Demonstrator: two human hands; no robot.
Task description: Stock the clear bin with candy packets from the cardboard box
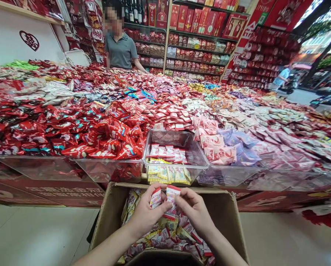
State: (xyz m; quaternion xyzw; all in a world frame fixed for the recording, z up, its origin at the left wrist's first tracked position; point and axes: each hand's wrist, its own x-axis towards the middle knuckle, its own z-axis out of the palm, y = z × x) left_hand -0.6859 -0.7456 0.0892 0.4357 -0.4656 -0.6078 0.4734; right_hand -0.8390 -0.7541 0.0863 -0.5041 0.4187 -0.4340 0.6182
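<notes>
From where I stand, the left hand [146, 211] is curled closed around one small packet [155, 199], its thumb reaching across to a second packet [173, 191]. The right hand [194, 211] pinches that second one at its right edge, between thumb and bent fingers. Both packets are white with pinkish print and red ends; the second stands nearly upright, just beside the first. They're held above an open cardboard box [220, 207], where loose sweets [164, 242] in yellow, pink and white wrappers lie jumbled.

Just beyond the box sits a clear bin [173, 136], with yellow packets [169, 173] in a row at the front and red-and-white packets [168, 152] behind them. Glossy red bags [118, 131] heap up to its left, pink packets [216, 142] and lilac bags [244, 147] to its right. Across the broad display, a person in a grey shirt [121, 50] stands near shelves [168, 37] of red boxes. Pale tiles [29, 232] cover the floor.
</notes>
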